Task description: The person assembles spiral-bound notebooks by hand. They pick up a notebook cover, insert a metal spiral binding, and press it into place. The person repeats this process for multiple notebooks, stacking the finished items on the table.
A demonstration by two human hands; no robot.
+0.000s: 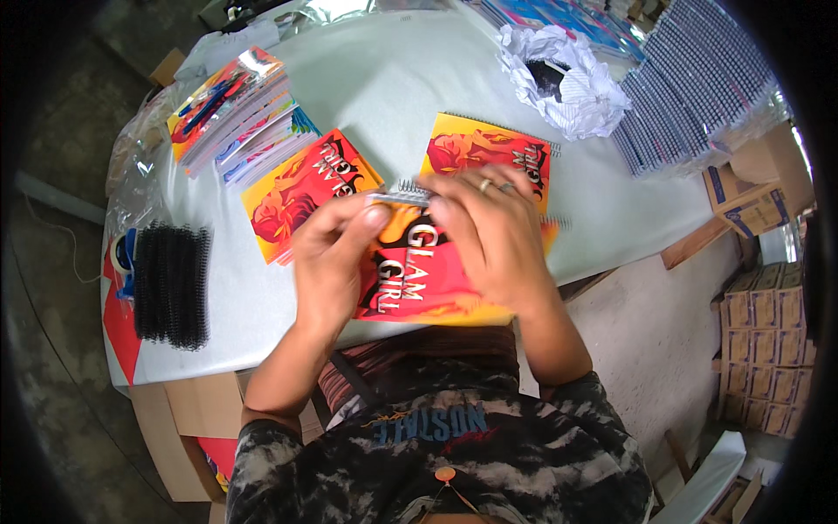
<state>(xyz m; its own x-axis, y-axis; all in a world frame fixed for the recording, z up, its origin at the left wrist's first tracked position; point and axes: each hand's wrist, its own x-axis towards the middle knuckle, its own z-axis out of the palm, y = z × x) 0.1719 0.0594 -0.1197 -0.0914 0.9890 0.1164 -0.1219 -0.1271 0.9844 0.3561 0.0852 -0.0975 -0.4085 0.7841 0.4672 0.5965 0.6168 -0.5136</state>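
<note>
At the worktop's (367,70) near edge, one red-and-yellow notebook (445,301) sits between both hands, its top edge facing away from the person. Left hand (336,240) pinches the top-left corner, thumb over fingers. Right hand (497,236), slightly blurred, grips the same edge farther right, thumb against it; rings on its fingers. One short length of spiral coil (412,189) shows between the two thumbs.

Same artwork just beyond: one spiral-bound notebook (463,144) behind the right hand, one low stack of covers (301,201) by the left hand. All three carry large pale cover lettering, legible, not copied.

Far left: two adjoining piles of booklets (231,122), sheet count too fine to tell. Left: one bundle of black spiral coils (173,284), individual coils not countable, one blue tape dispenser (127,262) just beside it. Far right: one crumpled white paper nest (594,96) with black stuff inside, near one long row of spiral-bound books (698,87), too many to count. Right side: one printed cardboard box (751,205); below, stacked small brown cartons (764,341) with dark printing, too small to read.
</note>
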